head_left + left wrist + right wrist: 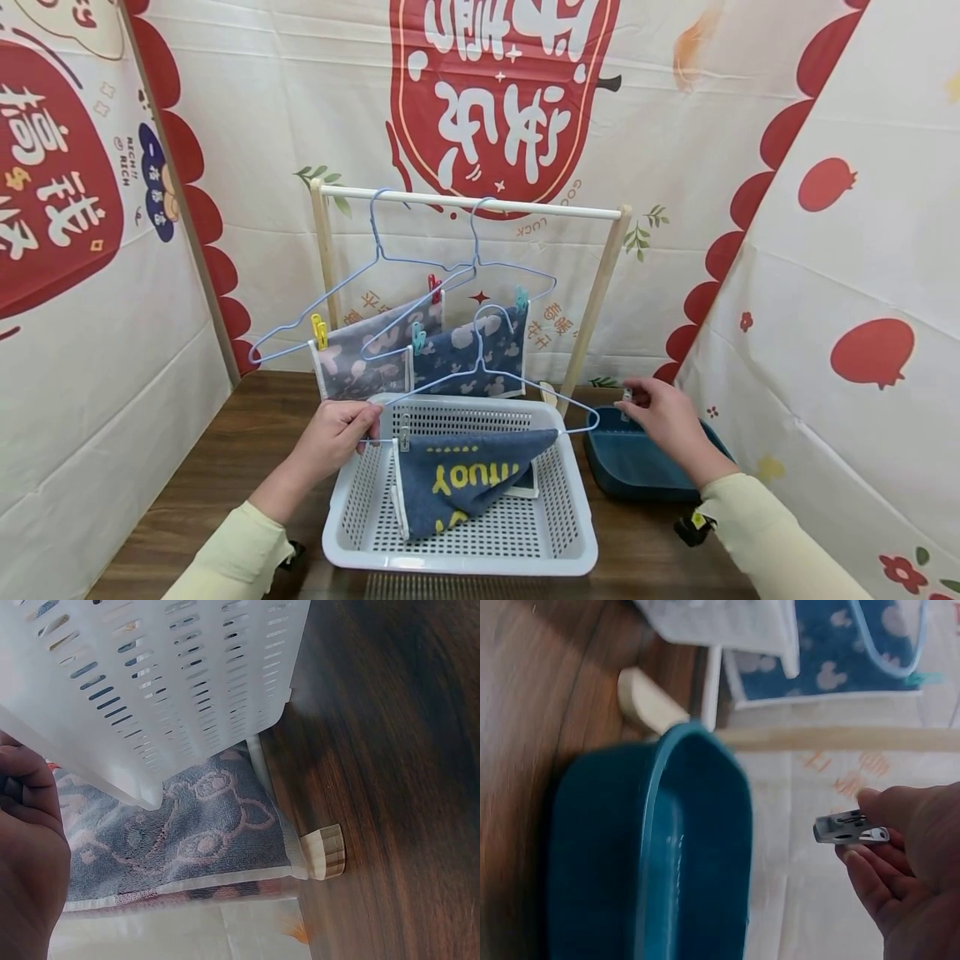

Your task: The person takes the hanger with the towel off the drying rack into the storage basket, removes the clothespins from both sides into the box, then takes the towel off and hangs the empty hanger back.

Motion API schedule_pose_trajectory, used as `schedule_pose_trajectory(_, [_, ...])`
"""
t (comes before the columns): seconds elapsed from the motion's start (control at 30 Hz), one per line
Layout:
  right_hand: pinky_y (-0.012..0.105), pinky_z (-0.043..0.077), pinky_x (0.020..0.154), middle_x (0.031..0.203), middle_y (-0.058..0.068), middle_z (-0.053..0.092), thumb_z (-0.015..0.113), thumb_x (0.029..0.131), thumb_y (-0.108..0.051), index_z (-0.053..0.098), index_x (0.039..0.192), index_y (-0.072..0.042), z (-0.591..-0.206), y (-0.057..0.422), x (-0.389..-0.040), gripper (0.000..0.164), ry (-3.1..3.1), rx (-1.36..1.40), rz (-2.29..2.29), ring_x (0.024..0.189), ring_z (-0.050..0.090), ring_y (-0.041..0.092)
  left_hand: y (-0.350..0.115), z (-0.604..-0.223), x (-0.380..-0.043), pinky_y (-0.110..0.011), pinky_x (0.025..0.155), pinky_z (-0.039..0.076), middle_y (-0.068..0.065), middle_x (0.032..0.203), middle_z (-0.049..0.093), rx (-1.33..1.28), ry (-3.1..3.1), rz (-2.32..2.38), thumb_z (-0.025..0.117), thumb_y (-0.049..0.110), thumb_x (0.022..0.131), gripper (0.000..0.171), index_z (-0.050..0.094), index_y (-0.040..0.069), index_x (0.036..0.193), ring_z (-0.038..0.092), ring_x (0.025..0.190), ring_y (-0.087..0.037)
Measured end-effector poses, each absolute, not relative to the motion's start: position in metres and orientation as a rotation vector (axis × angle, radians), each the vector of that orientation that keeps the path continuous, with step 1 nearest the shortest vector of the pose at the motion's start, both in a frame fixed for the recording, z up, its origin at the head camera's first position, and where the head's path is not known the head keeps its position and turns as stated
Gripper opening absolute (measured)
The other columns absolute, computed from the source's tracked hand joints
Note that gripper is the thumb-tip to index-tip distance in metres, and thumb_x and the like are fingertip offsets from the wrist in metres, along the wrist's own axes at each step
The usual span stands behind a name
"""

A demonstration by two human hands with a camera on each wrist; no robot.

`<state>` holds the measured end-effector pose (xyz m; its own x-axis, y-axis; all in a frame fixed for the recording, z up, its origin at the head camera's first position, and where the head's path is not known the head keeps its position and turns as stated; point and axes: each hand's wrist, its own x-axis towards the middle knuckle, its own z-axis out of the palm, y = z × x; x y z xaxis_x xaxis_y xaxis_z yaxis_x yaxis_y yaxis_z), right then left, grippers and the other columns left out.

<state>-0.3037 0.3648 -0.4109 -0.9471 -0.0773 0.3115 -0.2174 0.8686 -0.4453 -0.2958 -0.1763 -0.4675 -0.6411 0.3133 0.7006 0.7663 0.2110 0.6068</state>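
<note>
My left hand grips the left end of a blue wire hanger, held over the white basket. From its bar hangs a blue towel with yellow letters. A grey clothespin clips the towel's left corner to the bar; its right corner lies over the bar near the other end, with no pin seen there. In my right hand, thumb and fingers pinch another grey clothespin, above the teal basin. The left wrist view shows only part of the left hand; the hanger is out of sight there.
Behind the basket stands a rack with a white rod and wooden legs. Two hangers on it carry a grey-pink towel and a navy towel, held by yellow, red and teal pins. Printed cloth walls enclose the wooden table.
</note>
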Motion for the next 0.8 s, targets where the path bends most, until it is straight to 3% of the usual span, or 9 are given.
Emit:
schedule_pose_trajectory(0.17, [0.054, 0.065, 0.087, 0.112, 0.018, 0.077, 0.085, 0.098, -0.009, 0.071, 0.134, 0.006, -0.416, 0.371, -0.323, 0.041, -2.863, 0.31, 0.619, 0.098, 0.073, 0.032, -0.176, -0.467, -0.296, -0.023, 0.047, 0.051, -0.008, 0.065, 0.066, -1.004, -2.067, -1.417, 0.063, -0.011, 0.106, 0.037, 0.069, 0.009, 0.075, 0.058, 0.047, -0.016])
schedule_pose_trajectory(0.47, [0.052, 0.064, 0.084, 0.11, 0.016, 0.073, 0.084, 0.095, -0.003, 0.072, 0.128, 0.005, -0.421, 0.371, -0.342, 0.035, -2.977, 0.447, 0.524, 0.095, 0.069, 0.03, -0.177, -0.467, -0.295, -0.023, 0.048, 0.052, -0.002, 0.065, 0.066, -0.995, -2.074, -1.423, 0.063, -0.011, 0.105, 0.038, 0.07, 0.01, 0.075, 0.058, 0.047, -0.016])
schedule_pose_trajectory(0.8, [0.053, 0.063, 0.085, 0.103, 0.011, 0.073, 0.086, 0.095, -0.008, 0.075, 0.12, 0.002, -0.428, 0.366, -0.354, 0.029, -3.012, 0.5, 0.341, 0.092, 0.068, 0.028, -0.177, -0.465, -0.294, -0.023, 0.047, 0.051, -0.002, 0.065, 0.066, -1.009, -2.057, -1.43, 0.063, -0.012, 0.106, 0.04, 0.07, 0.013, 0.075, 0.058, 0.047, -0.014])
